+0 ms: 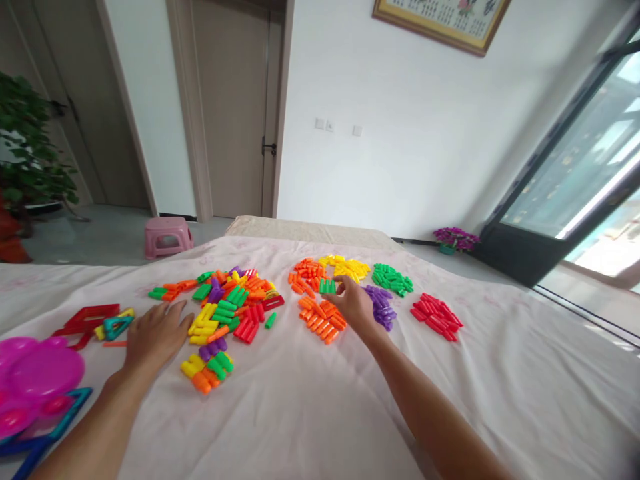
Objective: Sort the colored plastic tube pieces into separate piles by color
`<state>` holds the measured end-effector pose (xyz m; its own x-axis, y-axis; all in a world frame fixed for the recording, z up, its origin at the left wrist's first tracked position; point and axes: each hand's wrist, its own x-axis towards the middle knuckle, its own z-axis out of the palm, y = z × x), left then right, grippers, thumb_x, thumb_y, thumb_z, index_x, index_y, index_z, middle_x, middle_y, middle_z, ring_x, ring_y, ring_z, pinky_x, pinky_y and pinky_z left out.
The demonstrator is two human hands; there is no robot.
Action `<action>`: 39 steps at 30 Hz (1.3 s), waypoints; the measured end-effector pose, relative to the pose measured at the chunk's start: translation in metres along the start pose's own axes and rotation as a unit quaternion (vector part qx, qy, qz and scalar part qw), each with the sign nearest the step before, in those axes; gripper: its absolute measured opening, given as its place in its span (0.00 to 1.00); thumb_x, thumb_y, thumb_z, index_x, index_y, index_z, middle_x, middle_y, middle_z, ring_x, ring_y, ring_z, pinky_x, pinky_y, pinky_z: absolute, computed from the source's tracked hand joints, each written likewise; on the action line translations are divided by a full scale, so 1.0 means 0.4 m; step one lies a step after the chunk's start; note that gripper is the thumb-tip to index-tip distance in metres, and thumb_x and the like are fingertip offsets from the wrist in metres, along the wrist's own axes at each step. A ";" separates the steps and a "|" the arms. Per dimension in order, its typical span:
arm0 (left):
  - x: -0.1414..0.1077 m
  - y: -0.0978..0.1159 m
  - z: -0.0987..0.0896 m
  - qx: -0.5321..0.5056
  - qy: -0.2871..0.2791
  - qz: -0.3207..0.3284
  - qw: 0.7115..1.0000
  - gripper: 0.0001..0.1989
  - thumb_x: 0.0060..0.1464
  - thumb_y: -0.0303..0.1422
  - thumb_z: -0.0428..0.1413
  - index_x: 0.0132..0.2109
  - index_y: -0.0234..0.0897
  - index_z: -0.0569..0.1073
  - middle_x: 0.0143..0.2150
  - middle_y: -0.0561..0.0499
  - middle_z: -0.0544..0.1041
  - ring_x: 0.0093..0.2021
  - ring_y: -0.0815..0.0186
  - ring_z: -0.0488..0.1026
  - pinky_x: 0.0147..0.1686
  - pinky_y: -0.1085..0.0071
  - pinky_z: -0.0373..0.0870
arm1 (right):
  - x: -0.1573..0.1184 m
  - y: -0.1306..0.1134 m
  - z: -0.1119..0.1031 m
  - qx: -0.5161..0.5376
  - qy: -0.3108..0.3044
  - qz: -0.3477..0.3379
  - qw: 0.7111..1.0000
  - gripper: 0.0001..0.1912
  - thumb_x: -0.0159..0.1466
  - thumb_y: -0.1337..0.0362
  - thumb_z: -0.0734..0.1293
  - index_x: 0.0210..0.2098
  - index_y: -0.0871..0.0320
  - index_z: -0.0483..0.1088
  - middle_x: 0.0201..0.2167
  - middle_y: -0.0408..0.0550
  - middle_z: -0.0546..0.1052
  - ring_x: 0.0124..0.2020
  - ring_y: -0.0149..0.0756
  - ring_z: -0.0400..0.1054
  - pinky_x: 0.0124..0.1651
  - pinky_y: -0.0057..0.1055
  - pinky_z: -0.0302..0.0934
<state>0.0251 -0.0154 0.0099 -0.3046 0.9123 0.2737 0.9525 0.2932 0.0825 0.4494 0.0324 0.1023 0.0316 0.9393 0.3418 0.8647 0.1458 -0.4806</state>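
My right hand (353,301) pinches a green toy building piece (327,287) made of several joined tubes. It is over the gap between two heaps of orange pieces (323,319). Just right of that hand lies a purple heap (382,308), partly hidden behind it. My left hand (156,337) rests palm down with its fingers spread, at the left edge of a mixed-colour pile (225,313). A small green piece (271,321) lies alone to the right of that pile. Nothing shows in the left hand.
Yellow (350,268), green (393,279) and red (437,316) heaps lie farther back and right on the pale cloth (280,427). Left are red frames (93,317), a teal triangle (119,327) and a magenta toy (45,373). A pink stool (168,236) stands beyond.
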 end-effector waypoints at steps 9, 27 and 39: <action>0.009 -0.011 0.025 0.008 0.002 -0.001 1.000 0.26 0.65 0.43 0.42 0.62 0.38 0.70 0.59 0.38 0.73 0.58 0.49 0.69 0.56 0.55 0.62 | 0.186 0.379 -0.155 -0.036 0.101 0.217 0.970 0.32 0.58 0.51 0.72 0.58 0.60 0.70 0.43 0.54 0.81 0.44 0.45 0.74 0.36 0.31 0.57; -0.005 0.008 -0.009 -0.009 0.008 -0.003 1.000 0.27 0.63 0.43 0.43 0.62 0.37 0.71 0.60 0.36 0.72 0.58 0.46 0.68 0.55 0.53 0.62 | -0.110 -0.114 0.074 0.124 -0.193 -0.268 0.936 0.11 0.67 0.64 0.65 0.47 0.53 0.77 0.44 0.46 0.79 0.42 0.34 0.73 0.48 0.28 0.64; -0.010 0.012 -0.042 -0.192 0.062 0.011 0.979 0.25 0.61 0.41 0.45 0.57 0.35 0.74 0.57 0.39 0.75 0.59 0.53 0.70 0.58 0.59 0.64 | -0.124 -0.223 0.172 -0.048 -0.199 -0.247 0.947 0.09 0.67 0.61 0.66 0.45 0.56 0.72 0.47 0.51 0.76 0.47 0.39 0.69 0.46 0.31 0.60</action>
<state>0.0309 -0.0224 0.0254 -0.3036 0.8682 0.3925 0.8980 0.1229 0.4225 0.3362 -0.0058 0.0728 -0.5636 0.8094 0.1650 0.7670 0.5869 -0.2593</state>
